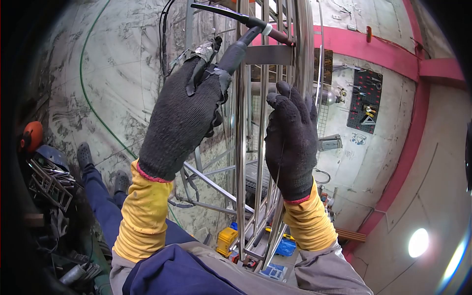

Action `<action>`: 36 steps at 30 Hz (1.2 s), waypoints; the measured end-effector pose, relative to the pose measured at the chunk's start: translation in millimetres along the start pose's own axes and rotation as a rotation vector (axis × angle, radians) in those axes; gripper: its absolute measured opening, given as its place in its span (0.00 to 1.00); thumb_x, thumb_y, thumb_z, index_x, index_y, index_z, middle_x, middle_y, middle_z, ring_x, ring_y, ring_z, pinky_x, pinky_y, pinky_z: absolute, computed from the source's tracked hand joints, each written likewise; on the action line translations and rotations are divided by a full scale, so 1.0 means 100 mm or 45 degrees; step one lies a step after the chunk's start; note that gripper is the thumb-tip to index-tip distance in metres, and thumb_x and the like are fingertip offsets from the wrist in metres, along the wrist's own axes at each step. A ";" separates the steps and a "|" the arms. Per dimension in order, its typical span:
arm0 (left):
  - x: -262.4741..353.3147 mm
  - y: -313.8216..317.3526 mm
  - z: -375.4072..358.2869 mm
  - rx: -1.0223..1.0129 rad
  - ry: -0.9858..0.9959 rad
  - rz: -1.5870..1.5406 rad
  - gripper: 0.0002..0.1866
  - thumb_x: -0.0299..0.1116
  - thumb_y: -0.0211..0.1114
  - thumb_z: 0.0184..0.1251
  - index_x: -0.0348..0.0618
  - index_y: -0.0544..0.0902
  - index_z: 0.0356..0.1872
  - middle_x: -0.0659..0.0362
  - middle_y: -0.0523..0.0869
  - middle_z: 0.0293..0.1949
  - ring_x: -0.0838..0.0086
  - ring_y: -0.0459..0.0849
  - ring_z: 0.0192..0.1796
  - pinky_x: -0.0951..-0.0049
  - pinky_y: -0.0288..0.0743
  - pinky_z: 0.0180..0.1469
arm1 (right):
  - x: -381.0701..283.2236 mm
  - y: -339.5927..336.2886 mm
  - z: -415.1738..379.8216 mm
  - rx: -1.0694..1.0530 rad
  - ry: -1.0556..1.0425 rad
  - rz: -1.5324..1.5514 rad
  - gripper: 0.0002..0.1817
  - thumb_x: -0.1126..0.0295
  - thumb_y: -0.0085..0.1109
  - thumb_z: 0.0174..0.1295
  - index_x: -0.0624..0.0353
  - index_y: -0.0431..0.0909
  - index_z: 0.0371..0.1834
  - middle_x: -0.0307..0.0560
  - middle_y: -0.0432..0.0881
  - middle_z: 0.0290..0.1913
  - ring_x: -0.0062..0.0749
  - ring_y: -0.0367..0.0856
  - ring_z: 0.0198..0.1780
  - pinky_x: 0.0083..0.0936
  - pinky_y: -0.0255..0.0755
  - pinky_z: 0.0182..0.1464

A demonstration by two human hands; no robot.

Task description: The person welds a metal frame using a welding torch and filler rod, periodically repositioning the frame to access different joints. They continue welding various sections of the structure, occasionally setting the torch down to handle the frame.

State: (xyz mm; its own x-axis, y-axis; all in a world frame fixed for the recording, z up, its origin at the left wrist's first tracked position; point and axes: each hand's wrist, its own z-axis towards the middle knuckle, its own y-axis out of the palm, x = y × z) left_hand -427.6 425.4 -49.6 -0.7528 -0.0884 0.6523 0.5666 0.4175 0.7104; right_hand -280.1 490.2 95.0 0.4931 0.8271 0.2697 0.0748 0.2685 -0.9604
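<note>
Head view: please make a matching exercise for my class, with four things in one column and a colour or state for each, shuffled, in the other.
1. Hose
2. Wall beam
3. Left hand
4. Wall board

A. Wrapped around the handle of a torch
B. Green
C. Hung with tools
D. Pink

Right pairs: 1-B, 2-D, 3-A, 4-C
</note>
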 end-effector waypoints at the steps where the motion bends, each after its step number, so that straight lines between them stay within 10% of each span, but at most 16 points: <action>1: 0.00 0.00 0.00 -0.001 0.001 0.000 0.16 0.41 0.65 0.84 0.35 0.83 0.54 0.64 0.81 0.31 0.84 0.80 0.25 0.77 0.76 0.26 | 0.00 0.00 0.00 -0.003 0.003 0.004 0.20 0.83 0.59 0.69 0.58 0.85 0.62 0.60 0.86 0.67 0.60 0.81 0.72 0.55 0.63 0.80; 36: 0.01 0.03 -0.05 -0.003 0.069 0.171 0.21 0.47 0.68 0.82 0.39 0.82 0.59 0.62 0.84 0.34 0.82 0.81 0.26 0.78 0.75 0.24 | 0.06 0.00 -0.05 -0.046 -0.028 0.054 0.24 0.80 0.61 0.65 0.59 0.81 0.65 0.63 0.80 0.72 0.64 0.77 0.74 0.67 0.54 0.83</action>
State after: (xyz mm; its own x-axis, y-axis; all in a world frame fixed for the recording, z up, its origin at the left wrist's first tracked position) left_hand -425.3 422.2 -45.9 -0.6511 -0.0810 0.7547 0.6616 0.4266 0.6166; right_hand -272.9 492.5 95.7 0.4776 0.8480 0.2300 0.0856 0.2156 -0.9727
